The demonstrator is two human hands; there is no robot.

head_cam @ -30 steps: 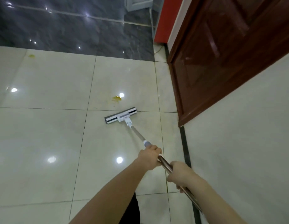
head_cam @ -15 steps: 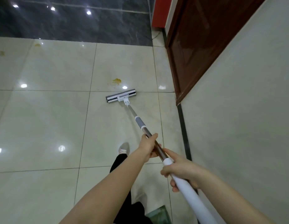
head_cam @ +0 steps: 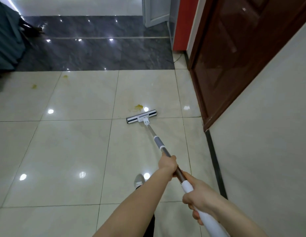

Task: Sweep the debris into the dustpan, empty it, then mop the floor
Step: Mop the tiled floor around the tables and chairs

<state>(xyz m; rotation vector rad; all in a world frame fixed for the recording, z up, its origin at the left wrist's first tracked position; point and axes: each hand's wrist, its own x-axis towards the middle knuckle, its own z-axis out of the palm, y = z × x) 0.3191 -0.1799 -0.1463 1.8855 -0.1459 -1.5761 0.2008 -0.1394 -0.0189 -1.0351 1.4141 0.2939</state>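
A flat mop lies with its white and grey head (head_cam: 141,116) on the cream floor tiles, just below a yellow stain (head_cam: 137,107). Its long pole (head_cam: 158,142) slants back to me. My left hand (head_cam: 167,163) grips the metal part of the pole. My right hand (head_cam: 199,196) grips the white upper grip lower down. Two smaller yellow stains, one (head_cam: 65,76) and another (head_cam: 34,86), mark the tiles at the far left.
A brown wooden door (head_cam: 234,53) and a pale wall (head_cam: 268,142) run along the right. Dark grey tiles (head_cam: 97,52) lie beyond the cream ones. A dark cloth-covered object (head_cam: 5,40) stands at the far left. My shoe (head_cam: 139,181) shows below the hands.
The mop head has slid forward until it sits right beside the yellow stain. My hands shifted up the pole, and the view has tilted up to show more of the far floor.
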